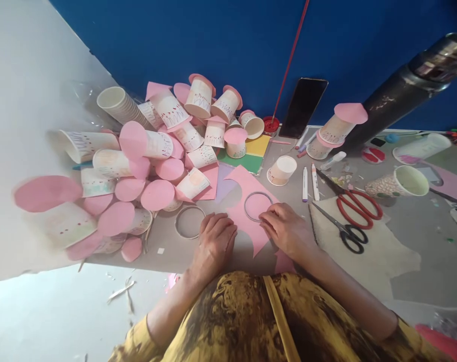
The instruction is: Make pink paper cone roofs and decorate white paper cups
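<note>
A pink paper sheet point(247, 203) lies on the grey table point(420, 241) in front of me. A metal ring point(257, 206) rests on it. My right hand point(286, 230) sits at the ring's lower right edge, fingers curled and pinched against the ring and paper. My left hand point(214, 240) lies knuckles up on the sheet's left edge, fingers curled under. A second, larger ring point(189, 221) lies just left of my left hand.
A heap of decorated paper cups point(198, 98) and pink paper circles point(157, 195) fills the left of the table. Red-handled scissors point(358, 206) and black-handled scissors point(347, 232) lie right of my hands, with markers point(304, 183), a phone point(302, 106) and more cups point(401, 182) beyond.
</note>
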`<control>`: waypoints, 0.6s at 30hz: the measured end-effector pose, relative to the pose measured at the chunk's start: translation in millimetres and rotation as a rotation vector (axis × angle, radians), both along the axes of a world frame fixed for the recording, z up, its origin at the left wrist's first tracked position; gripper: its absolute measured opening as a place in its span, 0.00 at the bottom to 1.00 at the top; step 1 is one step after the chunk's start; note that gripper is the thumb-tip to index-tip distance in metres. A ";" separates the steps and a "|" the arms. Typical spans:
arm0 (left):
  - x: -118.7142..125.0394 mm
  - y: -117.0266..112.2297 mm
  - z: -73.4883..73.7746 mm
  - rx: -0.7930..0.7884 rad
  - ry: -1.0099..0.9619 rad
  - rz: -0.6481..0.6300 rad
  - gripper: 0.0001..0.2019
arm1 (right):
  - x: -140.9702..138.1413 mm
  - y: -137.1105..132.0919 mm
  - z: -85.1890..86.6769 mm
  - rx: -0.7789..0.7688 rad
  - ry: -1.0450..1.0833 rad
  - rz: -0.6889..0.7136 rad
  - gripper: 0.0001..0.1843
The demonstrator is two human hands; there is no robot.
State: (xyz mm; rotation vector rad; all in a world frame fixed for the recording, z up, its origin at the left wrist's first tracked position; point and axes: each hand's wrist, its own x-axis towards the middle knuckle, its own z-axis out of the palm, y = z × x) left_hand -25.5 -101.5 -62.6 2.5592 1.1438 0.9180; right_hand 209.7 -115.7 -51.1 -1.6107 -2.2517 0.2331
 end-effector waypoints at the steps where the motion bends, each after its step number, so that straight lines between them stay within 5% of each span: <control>1: -0.6 -0.3 -1.0 0.000 -0.005 0.000 0.07 | 0.1 0.7 -1.2 0.005 0.002 0.005 0.03; 18: -2.4 -2.4 -5.4 -0.030 -0.049 0.002 0.09 | -11.2 -3.9 -1.2 0.003 0.064 0.168 0.08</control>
